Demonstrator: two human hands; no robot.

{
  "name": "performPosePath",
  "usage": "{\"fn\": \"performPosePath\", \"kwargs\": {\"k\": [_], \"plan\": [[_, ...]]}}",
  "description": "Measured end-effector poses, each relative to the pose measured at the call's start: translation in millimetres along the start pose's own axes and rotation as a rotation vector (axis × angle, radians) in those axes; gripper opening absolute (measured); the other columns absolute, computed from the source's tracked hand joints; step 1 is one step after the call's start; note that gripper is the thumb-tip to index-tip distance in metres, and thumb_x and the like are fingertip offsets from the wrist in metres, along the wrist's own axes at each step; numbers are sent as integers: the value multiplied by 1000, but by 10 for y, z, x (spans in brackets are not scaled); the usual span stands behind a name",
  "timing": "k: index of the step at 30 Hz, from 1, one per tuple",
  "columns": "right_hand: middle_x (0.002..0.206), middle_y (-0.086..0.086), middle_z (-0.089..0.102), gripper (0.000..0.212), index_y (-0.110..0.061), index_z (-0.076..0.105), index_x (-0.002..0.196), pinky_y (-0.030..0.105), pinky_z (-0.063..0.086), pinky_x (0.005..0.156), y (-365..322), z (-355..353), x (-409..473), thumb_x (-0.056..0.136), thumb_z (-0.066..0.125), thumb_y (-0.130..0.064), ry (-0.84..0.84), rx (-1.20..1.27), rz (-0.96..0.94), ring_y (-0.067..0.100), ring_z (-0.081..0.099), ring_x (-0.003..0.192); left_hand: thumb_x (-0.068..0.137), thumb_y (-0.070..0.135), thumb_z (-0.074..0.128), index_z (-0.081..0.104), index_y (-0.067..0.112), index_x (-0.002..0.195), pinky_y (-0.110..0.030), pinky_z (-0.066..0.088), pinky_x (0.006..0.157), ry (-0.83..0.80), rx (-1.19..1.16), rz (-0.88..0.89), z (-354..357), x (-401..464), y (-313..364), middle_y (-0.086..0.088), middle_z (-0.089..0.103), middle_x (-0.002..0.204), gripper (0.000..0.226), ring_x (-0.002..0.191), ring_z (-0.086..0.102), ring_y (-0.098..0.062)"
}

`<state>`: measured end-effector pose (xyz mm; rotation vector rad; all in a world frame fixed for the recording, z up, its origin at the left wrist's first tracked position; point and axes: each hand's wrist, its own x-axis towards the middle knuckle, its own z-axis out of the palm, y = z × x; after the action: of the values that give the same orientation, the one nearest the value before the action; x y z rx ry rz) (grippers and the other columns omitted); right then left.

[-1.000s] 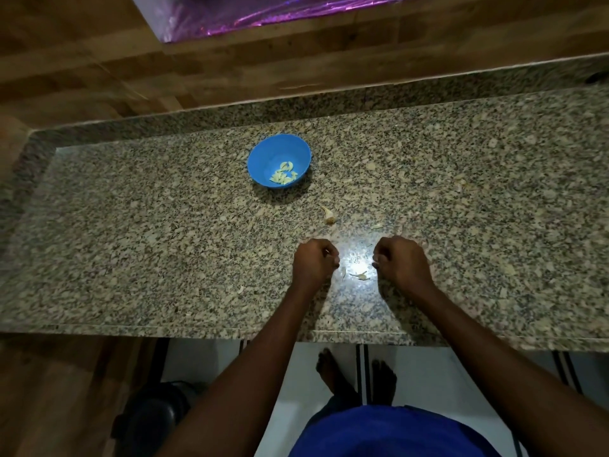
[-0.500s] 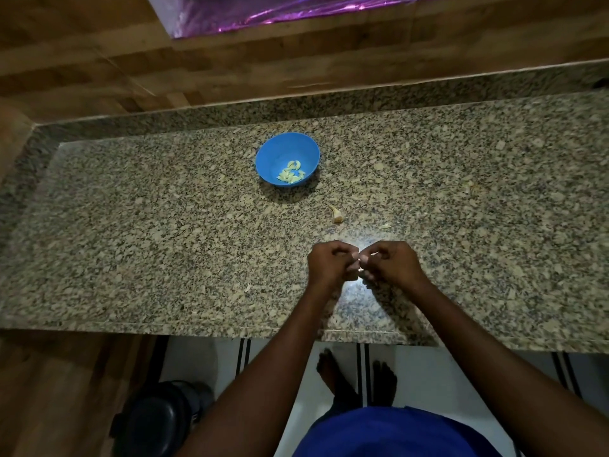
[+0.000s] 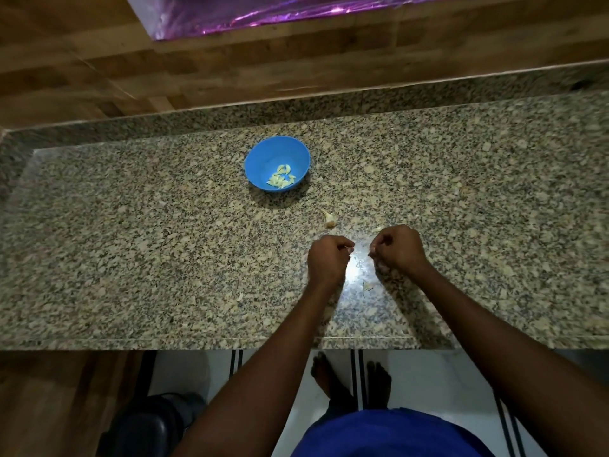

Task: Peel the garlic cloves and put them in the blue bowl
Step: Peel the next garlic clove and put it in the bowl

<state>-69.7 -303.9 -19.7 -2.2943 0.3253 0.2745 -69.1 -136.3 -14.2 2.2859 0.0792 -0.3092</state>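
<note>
The blue bowl (image 3: 260, 153) stands on the granite counter, far left of my hands, with several peeled cloves (image 3: 281, 179) inside. An unpeeled garlic clove (image 3: 329, 220) lies on the counter between the bowl and my hands. My left hand (image 3: 328, 263) is curled, pinching a small pale garlic clove at its fingertips. A short gap to its right, my right hand (image 3: 400, 250) is curled too, with a pale bit of skin at its fingertips. Both hands are just above the counter.
Scraps of garlic skin (image 3: 367, 286) lie near my wrists, with another (image 3: 377, 229) by my right hand. The counter's front edge (image 3: 197, 343) runs below my forearms. A dark round object (image 3: 148, 427) sits on the floor at lower left. Purple foil (image 3: 263, 11) is at the top.
Half a second ago my hands were touching at the fingertips; now they have pulled apart. The view has shifted slightly.
</note>
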Motion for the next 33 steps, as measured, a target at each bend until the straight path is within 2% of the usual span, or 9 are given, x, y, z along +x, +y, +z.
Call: {"fn": "performPosePath", "kwargs": {"k": [2, 6, 14, 16, 18, 20, 23, 29, 33], "plan": [[72, 4, 74, 13, -9, 77, 71, 22, 48, 64, -36, 9, 35, 79, 69, -3, -2, -118, -37, 17, 69, 70, 83, 8, 62, 56, 10, 63, -32, 43, 60, 27, 178, 95, 4, -13, -17, -9, 58, 65, 20, 63, 55, -23], [75, 13, 68, 7, -5, 66, 72, 32, 49, 62, -106, 71, 69, 79, 63, -5, -51, -329, -138, 31, 64, 72, 82, 5, 57, 31, 15, 66, -37, 37, 60, 30, 274, 179, 27, -34, -62, -5, 44, 77, 32, 78, 49, -26], [86, 11, 63, 7, -10, 56, 84, 33, 40, 62, -54, 272, -108, 91, 56, -10, 39, -540, -320, 32, 64, 78, 84, 3, 58, 43, 14, 69, -38, 43, 67, 54, 297, 207, 64, -42, -85, -8, 52, 86, 23, 92, 54, -30], [76, 9, 68, 10, -9, 64, 76, 34, 50, 62, -17, 208, -105, 85, 60, -4, 89, -280, -179, 27, 66, 70, 88, 5, 60, 68, 8, 86, -37, 49, 77, 48, 170, 154, 88, -56, -73, -10, 65, 96, 9, 95, 61, -27], [62, 12, 70, 22, -7, 70, 67, 36, 59, 58, -31, 128, -119, 83, 61, 4, 90, 155, 31, 26, 69, 56, 89, 6, 65, 75, 7, 104, -35, 54, 77, 4, -155, -4, 105, -78, -1, -13, 74, 93, 18, 82, 67, -23], [62, 21, 70, 19, 0, 72, 70, 46, 62, 53, -48, 55, -170, 86, 66, 7, 34, 484, 176, 33, 71, 55, 88, 3, 69, 75, 2, 98, -40, 57, 64, -36, -422, -129, 107, -101, 83, -20, 73, 78, 12, 61, 63, -22], [67, 23, 71, 8, 3, 74, 78, 46, 61, 53, -52, -34, -224, 85, 76, 1, -21, 599, 193, 36, 73, 60, 86, 1, 72, 74, -4, 88, -42, 58, 61, -95, -540, -182, 106, -75, 167, -22, 68, 67, 6, 53, 62, -23], [57, 13, 70, 18, 1, 70, 70, 32, 56, 45, 40, -166, -234, 86, 77, -4, 8, 481, 99, 27, 70, 49, 81, 2, 78, 75, 3, 84, -31, 56, 62, -162, -567, -190, 124, -11, 281, -20, 70, 75, 4, 63, 64, -23], [57, 0, 66, 19, -11, 64, 70, 20, 44, 46, 15, -182, -262, 83, 78, -11, 140, 36, -154, 8, 61, 47, 75, -2, 79, 73, -7, 83, -38, 58, 59, -206, -608, -380, 142, 12, 372, -22, 65, 64, 12, 51, 60, -24]]}}
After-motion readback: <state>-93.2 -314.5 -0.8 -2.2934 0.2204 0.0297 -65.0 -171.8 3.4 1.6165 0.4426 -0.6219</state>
